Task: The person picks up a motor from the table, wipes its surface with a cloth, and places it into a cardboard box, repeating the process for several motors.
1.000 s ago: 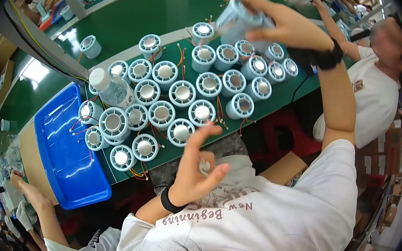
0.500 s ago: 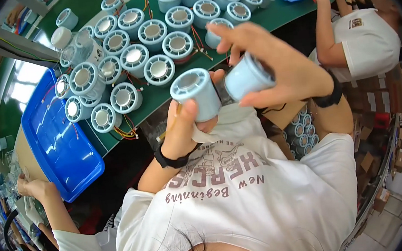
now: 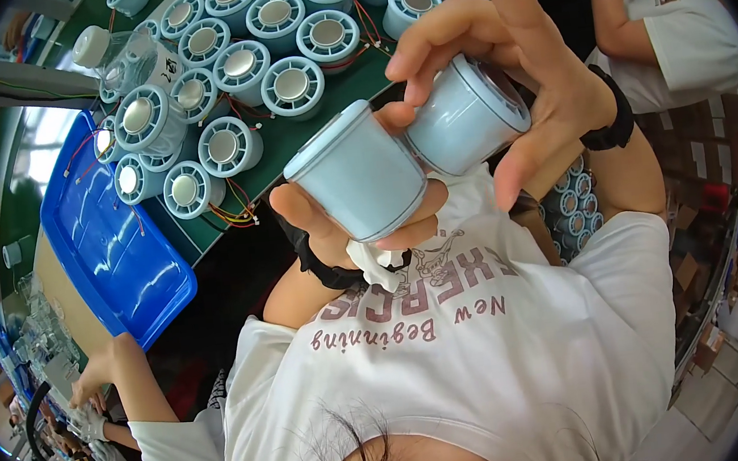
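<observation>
My left hand (image 3: pixel 319 222) is wrapped round a light-blue cylindrical housing (image 3: pixel 358 173), tilted with its smooth side showing. A crumpled white tissue (image 3: pixel 375 266) is tucked under its fingers. Right beside it, a second light-blue cylinder (image 3: pixel 461 122) lies within my right hand (image 3: pixel 541 68), whose curled fingers meet its upper edge. The index finger of that hand points up and its thumb stands off from the cylinder. A left-hand fingertip shows between the two housings. The cylinders' far ends are partly hidden by my fingers.
Many similar light-blue housings (image 3: pixel 291 86) with metallic discs and thin wires stand on the green table (image 3: pixel 283 140). A clear bottle (image 3: pixel 131 62) and a blue tray (image 3: pixel 119 248) are at the left. More housings (image 3: pixel 575 204) sit in a box by my right arm. Co-workers (image 3: pixel 636 31) flank me.
The housing in my left hand has tipped, so its disc face no longer shows. The second cylinder has turned and come closer against it. My right index finger has lifted upward.
</observation>
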`<act>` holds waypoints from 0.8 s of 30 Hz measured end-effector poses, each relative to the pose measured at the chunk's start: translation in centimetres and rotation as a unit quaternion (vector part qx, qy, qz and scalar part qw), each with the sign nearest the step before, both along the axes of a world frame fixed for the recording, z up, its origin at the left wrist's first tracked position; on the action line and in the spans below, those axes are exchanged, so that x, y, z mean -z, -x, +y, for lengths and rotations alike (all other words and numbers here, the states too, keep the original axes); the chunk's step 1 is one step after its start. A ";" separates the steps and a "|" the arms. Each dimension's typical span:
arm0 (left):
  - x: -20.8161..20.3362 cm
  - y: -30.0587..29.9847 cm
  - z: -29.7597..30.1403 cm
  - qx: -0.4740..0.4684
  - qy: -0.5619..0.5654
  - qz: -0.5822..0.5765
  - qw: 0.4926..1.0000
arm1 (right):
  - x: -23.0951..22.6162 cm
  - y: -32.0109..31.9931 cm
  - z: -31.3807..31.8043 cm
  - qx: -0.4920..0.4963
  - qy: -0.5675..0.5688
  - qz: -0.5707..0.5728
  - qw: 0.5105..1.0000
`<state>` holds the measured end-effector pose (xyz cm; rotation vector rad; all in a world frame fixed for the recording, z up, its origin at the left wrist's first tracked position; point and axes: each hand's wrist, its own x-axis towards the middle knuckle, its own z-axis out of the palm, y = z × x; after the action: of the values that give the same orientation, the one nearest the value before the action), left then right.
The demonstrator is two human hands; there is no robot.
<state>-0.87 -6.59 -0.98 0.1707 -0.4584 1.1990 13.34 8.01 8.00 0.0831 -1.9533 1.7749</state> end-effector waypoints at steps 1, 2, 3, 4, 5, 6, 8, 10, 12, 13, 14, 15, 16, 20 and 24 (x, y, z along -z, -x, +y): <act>0.0 -0.1 0.1 -0.001 0.006 -0.013 1.000 | 1.1 0.4 0.6 -0.009 -0.086 0.039 0.996; 0.0 -0.1 0.1 -0.001 0.012 -0.026 1.000 | 1.3 0.2 0.7 -0.012 -0.128 0.057 0.990; 0.3 0.0 0.0 0.013 0.011 -0.036 0.999 | 1.6 0.4 0.7 -0.020 -0.167 0.078 0.983; 0.6 0.1 -0.2 0.027 0.010 -0.045 0.999 | 1.3 0.0 0.4 -0.027 -0.096 0.027 0.995; 0.7 0.2 -0.2 0.032 0.011 -0.049 0.998 | 0.9 -0.5 0.1 -0.033 -0.025 -0.024 0.999; 0.7 0.2 -0.1 0.041 0.011 -0.053 0.998 | 0.5 -0.9 0.3 -0.035 0.010 -0.049 0.998; 0.5 0.1 0.2 0.064 -0.015 -0.078 0.995 | 0.1 -1.6 0.8 -0.025 -0.068 -0.090 0.993; 0.7 0.2 0.4 0.072 -0.026 -0.090 0.993 | 0.2 -1.9 1.5 -0.010 -0.237 -0.113 0.965; 0.8 0.3 0.5 0.108 -0.034 -0.102 0.988 | 0.1 -2.3 1.7 -0.012 -0.275 -0.131 0.952; 0.7 0.3 0.6 0.122 -0.037 -0.107 0.986 | -0.1 -2.6 1.6 -0.018 -0.258 -0.143 0.955; 0.6 0.2 0.6 0.137 -0.039 -0.111 0.983 | -0.4 -2.9 1.6 -0.017 -0.249 -0.151 0.956; 0.4 0.2 0.3 0.125 -0.016 -0.109 0.986 | -0.5 -3.0 1.6 -0.021 -0.239 -0.156 0.958; 0.2 0.1 -0.1 0.113 0.008 -0.107 0.988 | -0.6 -3.2 1.6 -0.020 -0.236 -0.160 0.958; 0.2 -0.9 -0.7 0.054 0.016 -0.150 0.987 | 0.2 -2.7 1.9 -0.045 -0.220 -0.152 0.963; 1.8 -0.7 0.6 0.074 -0.070 -0.147 0.984 | 0.3 -2.8 2.4 -0.052 -0.227 -0.134 0.963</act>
<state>-0.12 -6.03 -2.79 0.0769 -0.8015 1.0492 16.11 10.39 7.67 0.1068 -2.5680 1.4216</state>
